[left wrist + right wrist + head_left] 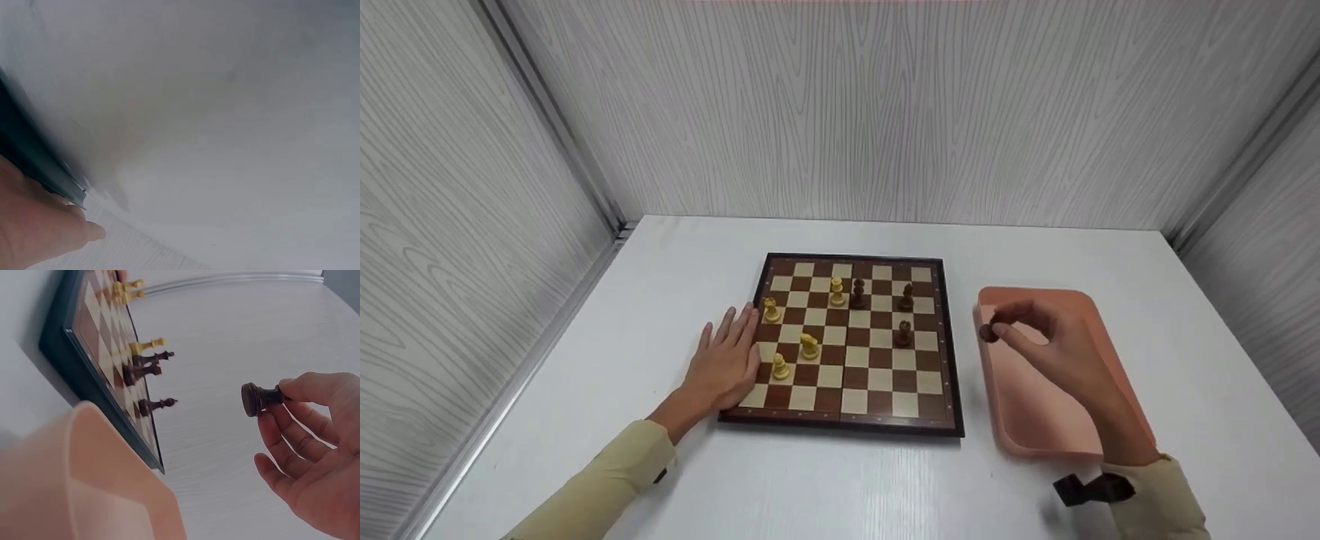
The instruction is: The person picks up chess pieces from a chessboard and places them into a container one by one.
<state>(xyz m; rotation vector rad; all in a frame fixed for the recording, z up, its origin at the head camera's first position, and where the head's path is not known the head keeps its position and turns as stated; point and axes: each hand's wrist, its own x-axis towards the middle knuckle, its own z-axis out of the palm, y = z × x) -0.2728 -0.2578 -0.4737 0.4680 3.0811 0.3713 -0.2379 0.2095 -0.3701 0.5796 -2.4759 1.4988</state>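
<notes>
My right hand (1061, 349) pinches a dark brown chess piece (988, 333) between thumb and fingertips, above the left side of a pink tray (1039, 450). In the right wrist view the piece's round base (250, 400) points left, while its top is hidden in the fingers. My left hand (720, 371) rests along the left edge of the chessboard (877, 379), fingers straight. Close to that hand stand a light knight (809, 346) and two other light pieces, one a crowned piece (771, 309) near the fingertips.
Another light piece (837, 291) stands beside a dark piece (859, 294) towards the board's far side. Two more dark pieces, one far right (907, 297) and one nearer (903, 334), are on the right half. Wood-grain panels (885, 112) enclose the white table (847, 480).
</notes>
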